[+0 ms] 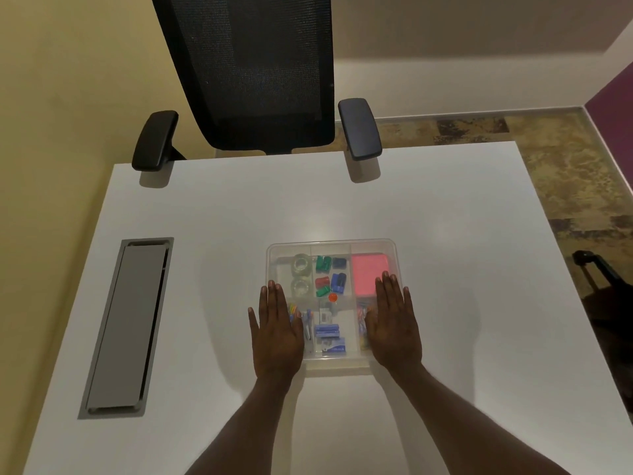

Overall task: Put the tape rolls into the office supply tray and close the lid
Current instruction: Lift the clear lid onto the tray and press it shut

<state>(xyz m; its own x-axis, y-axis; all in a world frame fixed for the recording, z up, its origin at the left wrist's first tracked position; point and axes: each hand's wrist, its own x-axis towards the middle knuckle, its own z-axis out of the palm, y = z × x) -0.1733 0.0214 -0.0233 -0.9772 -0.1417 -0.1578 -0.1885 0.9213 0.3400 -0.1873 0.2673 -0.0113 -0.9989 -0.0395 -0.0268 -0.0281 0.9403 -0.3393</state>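
My left hand (275,332) and right hand (394,323) lie flat with fingers straight, palms pressed on the clear plastic lid (373,246) of the transparent compartmented office supply tray (337,366), one over each near side, grasping nothing. The tray sits in the middle of the white counter (205,217), nearer my edge. The two clear tape rolls (301,274) rest one behind the other in its far left compartment, under the lid. Beside them are green, red and blue clips (325,277), and a pink pad (368,272) fills the far right compartment. A grey cable hatch (126,325) runs along the counter's left edge; a black mesh chair (253,70) stands at the far edge.
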